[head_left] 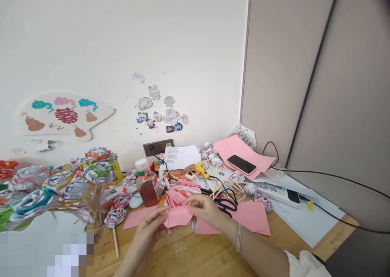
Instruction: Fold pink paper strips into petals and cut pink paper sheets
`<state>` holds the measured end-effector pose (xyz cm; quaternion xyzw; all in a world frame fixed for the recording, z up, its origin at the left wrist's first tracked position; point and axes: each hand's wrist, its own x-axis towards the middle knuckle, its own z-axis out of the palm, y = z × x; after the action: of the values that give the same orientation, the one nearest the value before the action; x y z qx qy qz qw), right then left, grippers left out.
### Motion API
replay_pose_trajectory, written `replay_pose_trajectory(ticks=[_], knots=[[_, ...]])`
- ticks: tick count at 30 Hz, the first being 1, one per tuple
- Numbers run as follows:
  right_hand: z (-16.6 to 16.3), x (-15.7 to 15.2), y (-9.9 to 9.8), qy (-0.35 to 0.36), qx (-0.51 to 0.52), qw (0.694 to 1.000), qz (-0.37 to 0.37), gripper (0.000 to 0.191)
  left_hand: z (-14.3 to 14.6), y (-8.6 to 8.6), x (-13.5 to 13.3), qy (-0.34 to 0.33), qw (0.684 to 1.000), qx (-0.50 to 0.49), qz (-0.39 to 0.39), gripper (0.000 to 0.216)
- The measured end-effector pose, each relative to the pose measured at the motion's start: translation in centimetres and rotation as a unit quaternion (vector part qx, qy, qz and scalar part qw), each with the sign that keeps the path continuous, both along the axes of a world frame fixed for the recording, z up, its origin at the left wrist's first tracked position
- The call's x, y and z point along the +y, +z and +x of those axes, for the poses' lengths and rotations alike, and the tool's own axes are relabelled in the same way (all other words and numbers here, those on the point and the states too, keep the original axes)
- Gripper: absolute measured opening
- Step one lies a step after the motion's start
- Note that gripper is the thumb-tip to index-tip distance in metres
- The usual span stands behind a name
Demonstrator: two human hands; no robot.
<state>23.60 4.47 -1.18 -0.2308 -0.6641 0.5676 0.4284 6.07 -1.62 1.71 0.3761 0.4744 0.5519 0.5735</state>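
Between both hands, above the wooden table, is a folded piece of pink paper point(178, 216). My left hand point(155, 224) grips its left edge with the fingers closed on it. At the upper right corner, my right hand point(202, 207) pinches the same paper, a bracelet on that wrist. Behind the paper lies a heap of pink paper pieces point(176, 196). Flat pink sheets point(250, 217) rest to the right, near the black-handled scissors point(226, 207). Another pink piece point(137, 218) lies left of the hands.
Paper roses point(97, 173) crowd the left side. A bottle of reddish liquid point(148, 185) stands behind the left hand. Further back are a yellow glue gun point(201, 170), a phone point(241, 164) on pink paper, and thin wooden sticks. A power strip point(280, 195) with cables lies right.
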Motion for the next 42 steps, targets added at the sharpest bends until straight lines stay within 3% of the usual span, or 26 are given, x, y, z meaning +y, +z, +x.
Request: replay_pose_trajectory(ticks=[5, 8, 15, 22, 26, 34, 42], knots=[[0.0, -0.2, 0.2, 0.052, 0.034, 0.997, -0.041, 0.028, 0.0, 0.3, -0.2, 0.002, 0.999, -0.035, 0.004, 0.023], [-0.2, -0.1, -0.2, 0.041, 0.036, 0.998, -0.038, 0.029, -0.1, 0.1, -0.1, -0.014, 0.998, -0.056, 0.002, 0.021], [-0.1, 0.3, -0.9, -0.038, -0.064, 0.995, 0.064, 0.024, -0.4, -1.2, 0.7, -0.010, 1.000, -0.014, -0.010, 0.029], [0.5, -0.3, 0.5, -0.031, -0.114, 0.983, 0.141, 0.026, -1.0, -1.8, 1.2, -0.023, 0.998, 0.064, -0.018, 0.030], [0.4, -0.3, 0.7, -0.035, -0.096, 0.989, 0.110, 0.032, -0.7, -1.3, 1.0, -0.015, 0.995, 0.102, -0.007, 0.030], [-0.1, 0.6, -0.8, -0.026, -0.101, 0.993, 0.049, 0.027, -0.3, -0.9, 0.9, -0.014, 0.987, 0.161, 0.006, 0.036], [-0.2, 0.7, -0.8, -0.025, -0.095, 0.994, 0.042, 0.024, -0.4, -1.1, 0.8, -0.017, 0.983, 0.184, 0.011, 0.035]])
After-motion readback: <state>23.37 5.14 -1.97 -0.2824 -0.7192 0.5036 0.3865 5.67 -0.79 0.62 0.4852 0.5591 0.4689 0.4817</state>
